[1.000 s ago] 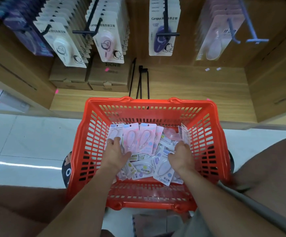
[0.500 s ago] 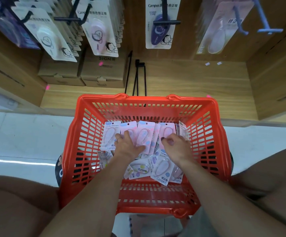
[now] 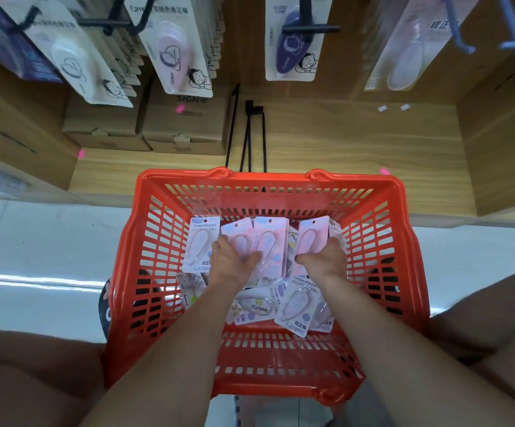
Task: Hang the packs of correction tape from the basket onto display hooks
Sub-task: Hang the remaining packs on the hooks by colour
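From the head camera, looking down, a red plastic basket (image 3: 145,272) with slotted walls holds a loose heap of packs of correction tape (image 3: 294,306): flat cards in pale pink and lilac, each with a clear oval blister over the dispenser, a small hang hole at the top and "Campus" printed near the bottom. Four packs stand fanned along the far side of the heap; more lie flat and overlapping beneath, too tangled to count exactly. The left hand (image 3: 230,263) lies over the fanned packs, its grip closed on a pink pack (image 3: 270,241), thumb across the card's face. The right hand (image 3: 324,261) has its grip curled round the lower part of another pink pack (image 3: 310,234), which stands upright at the right of the fan. Above, on the wooden display wall, four front packs hang from display hooks (image 3: 310,27): one white, one pink, one dark purple, one lilac. Two brown cardboard boxes (image 3: 185,124) sit side by side on the wooden shelf (image 3: 342,143) behind the basket.
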A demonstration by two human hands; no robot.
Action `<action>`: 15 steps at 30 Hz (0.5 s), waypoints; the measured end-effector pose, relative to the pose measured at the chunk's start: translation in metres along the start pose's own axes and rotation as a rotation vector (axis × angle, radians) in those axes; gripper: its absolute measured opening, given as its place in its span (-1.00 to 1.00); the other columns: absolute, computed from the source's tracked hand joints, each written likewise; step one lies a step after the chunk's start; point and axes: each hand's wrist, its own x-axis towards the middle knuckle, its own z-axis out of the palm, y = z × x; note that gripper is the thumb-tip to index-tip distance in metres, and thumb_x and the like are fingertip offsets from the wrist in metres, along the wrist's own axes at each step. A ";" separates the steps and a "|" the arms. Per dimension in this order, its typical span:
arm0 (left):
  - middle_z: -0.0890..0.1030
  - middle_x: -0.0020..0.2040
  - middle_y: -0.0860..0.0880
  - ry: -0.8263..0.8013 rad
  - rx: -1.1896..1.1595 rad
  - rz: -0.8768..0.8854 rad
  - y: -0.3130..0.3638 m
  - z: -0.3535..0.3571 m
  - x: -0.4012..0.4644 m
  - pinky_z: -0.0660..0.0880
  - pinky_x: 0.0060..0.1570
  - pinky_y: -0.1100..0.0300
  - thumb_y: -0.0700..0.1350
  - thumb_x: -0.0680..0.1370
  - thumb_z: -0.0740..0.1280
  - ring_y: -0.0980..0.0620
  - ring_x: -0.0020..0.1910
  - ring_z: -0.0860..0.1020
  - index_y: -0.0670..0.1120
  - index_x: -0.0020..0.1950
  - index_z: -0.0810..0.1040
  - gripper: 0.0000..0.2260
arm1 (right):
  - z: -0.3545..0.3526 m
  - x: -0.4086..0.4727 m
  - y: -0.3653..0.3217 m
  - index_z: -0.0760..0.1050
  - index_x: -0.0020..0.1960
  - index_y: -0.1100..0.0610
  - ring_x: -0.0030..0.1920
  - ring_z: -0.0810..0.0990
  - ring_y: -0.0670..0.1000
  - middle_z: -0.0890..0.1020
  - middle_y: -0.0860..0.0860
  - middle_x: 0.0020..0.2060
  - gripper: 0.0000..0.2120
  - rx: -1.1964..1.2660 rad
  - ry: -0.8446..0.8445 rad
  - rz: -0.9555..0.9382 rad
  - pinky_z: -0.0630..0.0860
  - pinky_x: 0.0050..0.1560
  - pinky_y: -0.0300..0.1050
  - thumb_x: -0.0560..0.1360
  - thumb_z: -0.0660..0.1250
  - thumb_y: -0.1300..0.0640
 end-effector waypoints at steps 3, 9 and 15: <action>0.47 0.35 -0.21 0.001 -0.061 -0.077 -0.001 -0.006 0.005 0.54 0.18 -0.05 -0.04 0.57 0.45 -0.20 0.23 0.53 -0.20 0.45 0.36 -0.46 | -0.006 -0.001 -0.001 0.50 0.33 0.22 0.10 0.62 0.20 0.63 0.15 0.15 -0.55 0.206 -0.050 0.054 0.54 0.04 0.01 0.47 0.47 0.25; 0.43 0.33 -0.21 0.205 -0.056 -0.035 -0.004 -0.016 -0.001 0.56 0.07 -0.06 -0.13 0.58 0.39 -0.24 0.13 0.58 -0.18 0.38 0.42 -0.60 | 0.001 -0.017 -0.002 0.55 0.23 0.11 0.00 0.58 0.03 0.65 0.04 0.09 -0.75 0.248 -0.214 -0.074 0.45 -0.02 -0.04 0.55 0.38 0.20; 0.25 0.54 -0.26 0.159 0.054 -0.217 -0.012 -0.030 0.005 0.25 0.49 -0.13 0.03 0.63 0.32 -0.26 0.54 0.25 -0.21 0.59 0.21 -0.38 | 0.021 -0.016 -0.007 0.60 0.18 0.15 -0.02 0.62 0.09 0.69 0.08 0.04 -0.77 0.003 -0.222 -0.196 0.52 0.04 -0.04 0.57 0.39 0.08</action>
